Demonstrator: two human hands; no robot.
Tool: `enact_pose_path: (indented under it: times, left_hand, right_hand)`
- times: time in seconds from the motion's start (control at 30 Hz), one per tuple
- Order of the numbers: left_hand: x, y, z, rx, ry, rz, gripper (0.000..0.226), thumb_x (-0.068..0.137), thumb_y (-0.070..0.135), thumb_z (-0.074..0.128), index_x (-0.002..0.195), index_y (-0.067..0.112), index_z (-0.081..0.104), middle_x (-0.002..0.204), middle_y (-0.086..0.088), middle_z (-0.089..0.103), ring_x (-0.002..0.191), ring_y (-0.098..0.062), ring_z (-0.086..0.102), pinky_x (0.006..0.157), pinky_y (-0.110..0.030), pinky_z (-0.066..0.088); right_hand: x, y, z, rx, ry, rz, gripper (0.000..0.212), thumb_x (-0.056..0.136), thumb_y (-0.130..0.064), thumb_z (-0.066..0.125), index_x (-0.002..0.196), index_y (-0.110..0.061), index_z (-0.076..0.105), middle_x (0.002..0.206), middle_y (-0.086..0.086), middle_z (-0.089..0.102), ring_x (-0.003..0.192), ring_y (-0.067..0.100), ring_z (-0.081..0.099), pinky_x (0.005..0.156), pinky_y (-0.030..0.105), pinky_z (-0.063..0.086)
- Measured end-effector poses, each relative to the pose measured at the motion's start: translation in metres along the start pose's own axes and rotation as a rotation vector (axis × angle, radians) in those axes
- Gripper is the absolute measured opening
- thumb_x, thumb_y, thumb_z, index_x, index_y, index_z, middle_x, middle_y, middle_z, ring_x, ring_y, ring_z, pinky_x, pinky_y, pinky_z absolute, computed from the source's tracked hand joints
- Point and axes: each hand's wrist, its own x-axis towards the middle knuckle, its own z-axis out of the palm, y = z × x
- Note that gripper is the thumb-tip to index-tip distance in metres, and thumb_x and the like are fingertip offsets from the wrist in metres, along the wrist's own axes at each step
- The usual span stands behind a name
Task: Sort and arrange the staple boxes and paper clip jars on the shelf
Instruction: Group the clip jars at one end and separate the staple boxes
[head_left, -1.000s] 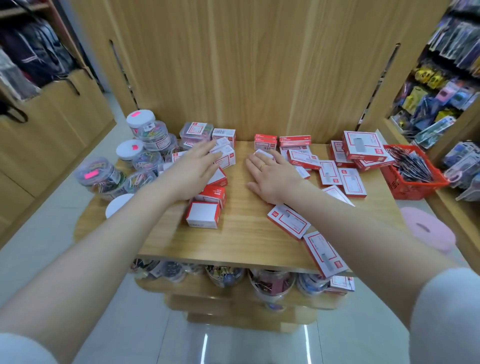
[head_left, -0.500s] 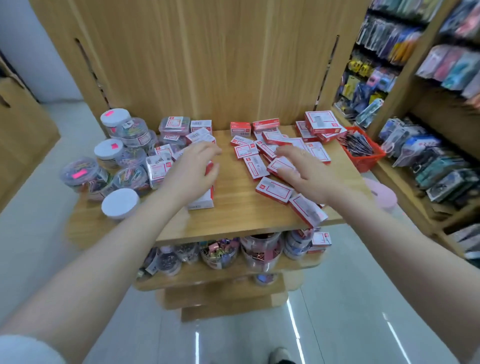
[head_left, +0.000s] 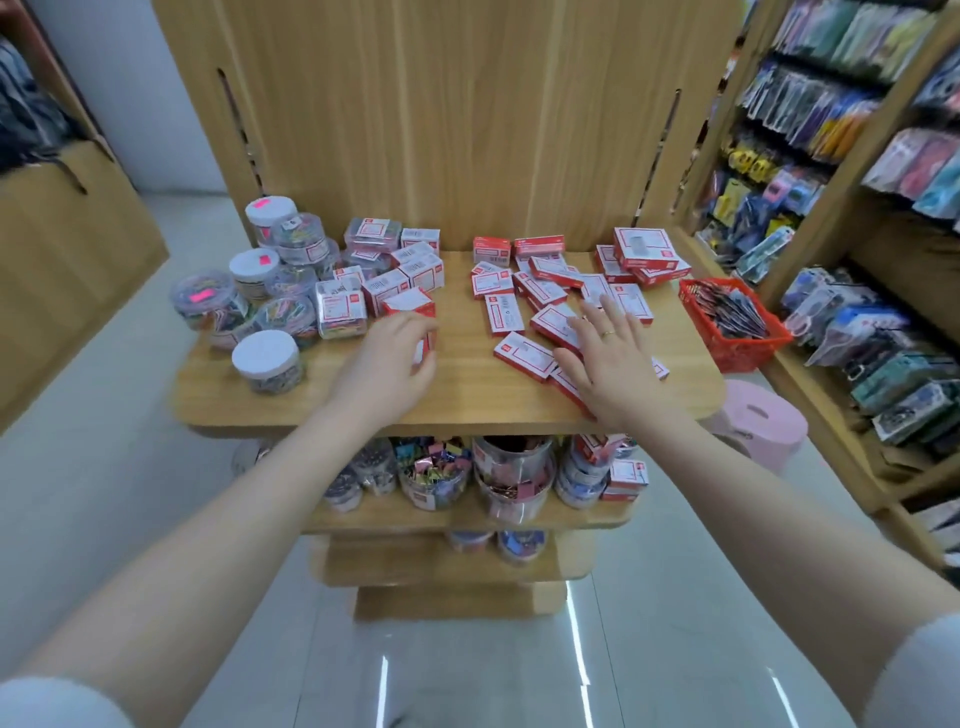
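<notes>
staple boxes (head_left: 550, 306): loose scatter of red-and-white flat boxes on the top shelf (head_left: 457, 395), right of the bare centre strip; thicker boxes (head_left: 402, 283) heaped left of that strip.
paper clip jars (head_left: 260, 296): clustered left of the thick boxes, some stacked, one white-lidded jar (head_left: 266, 359) alone nearer the front edge.
left hand (head_left: 387, 364): grip curled round a thick staple box (head_left: 418, 325) at the near end of the left heap.
right hand (head_left: 613, 369): grip flat and spread, fingers straight, pressing on the near flat boxes; ring on one finger.
step: looks like herding, early on; nothing squared up yet.
next move: likely needs flat boxes raked together and stacked by size, the held box set with its own kind.
red basket (head_left: 732, 322): right of the scatter, beside the shelf edge.
lower shelf (head_left: 467, 514): more jars and boxes.
</notes>
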Motion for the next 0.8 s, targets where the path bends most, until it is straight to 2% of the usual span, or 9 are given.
enact_pose_path:
  times: [0.13,0.27,0.4,0.53,0.7,0.8]
  left_hand:
    - [-0.026,-0.005,-0.013,-0.037,0.119,-0.167,0.042,0.092,0.012,0.046,0.134,0.011,0.043,0.136,-0.007,0.048,0.126,-0.022,0.041,0.104,-0.035,0.032]
    - [-0.051,-0.016,-0.036,-0.095,0.209,-0.222,0.045,0.09,0.007,0.048,0.135,0.011,0.041,0.136,-0.006,0.047,0.126,-0.02,0.041,0.1,-0.024,0.029]
    - [-0.055,-0.037,-0.065,-0.059,0.309,-0.171,0.039,0.088,0.005,0.05,0.127,0.009,0.05,0.128,-0.008,0.052,0.119,-0.021,0.047,0.094,-0.02,0.03]
    - [-0.046,-0.061,-0.087,-0.072,0.39,-0.14,0.035,0.089,0.006,0.051,0.124,0.008,0.053,0.121,-0.007,0.056,0.111,-0.019,0.051,0.088,-0.019,0.035]
    - [-0.02,-0.102,-0.112,-0.038,0.402,-0.032,0.032,0.088,0.004,0.051,0.12,0.007,0.056,0.119,-0.007,0.058,0.103,-0.012,0.049,0.084,-0.015,0.032]
    - [-0.001,-0.133,-0.128,-0.052,0.381,0.063,0.032,0.087,0.008,0.049,0.117,0.007,0.057,0.118,-0.007,0.059,0.103,-0.008,0.047,0.085,-0.015,0.033]
  right_hand:
    - [0.002,-0.037,-0.004,0.153,0.051,-0.214,0.047,0.096,-0.041,0.031,0.13,-0.011,0.046,0.148,0.008,0.034,0.144,0.023,0.011,0.116,0.04,0.007]
    - [0.009,-0.069,-0.003,0.249,-0.007,-0.29,0.038,0.096,-0.034,0.04,0.126,-0.013,0.051,0.145,0.006,0.039,0.142,0.023,0.016,0.113,0.037,0.012]
    - [0.024,-0.095,-0.005,0.314,-0.013,-0.295,0.028,0.094,-0.026,0.045,0.116,-0.014,0.058,0.138,0.006,0.047,0.137,0.024,0.027,0.11,0.037,0.02]
    - [0.049,-0.112,-0.002,0.386,-0.02,-0.22,0.024,0.093,-0.019,0.045,0.111,-0.013,0.06,0.13,0.005,0.052,0.127,0.021,0.037,0.103,0.033,0.028]
    - [0.085,-0.145,0.005,0.483,0.021,-0.164,0.02,0.091,-0.012,0.047,0.103,-0.01,0.063,0.116,0.008,0.059,0.116,0.024,0.046,0.09,0.028,0.033]
    - [0.107,-0.174,0.003,0.519,0.077,-0.125,0.02,0.09,-0.011,0.047,0.101,-0.01,0.064,0.112,0.008,0.061,0.108,0.022,0.051,0.077,0.022,0.03]
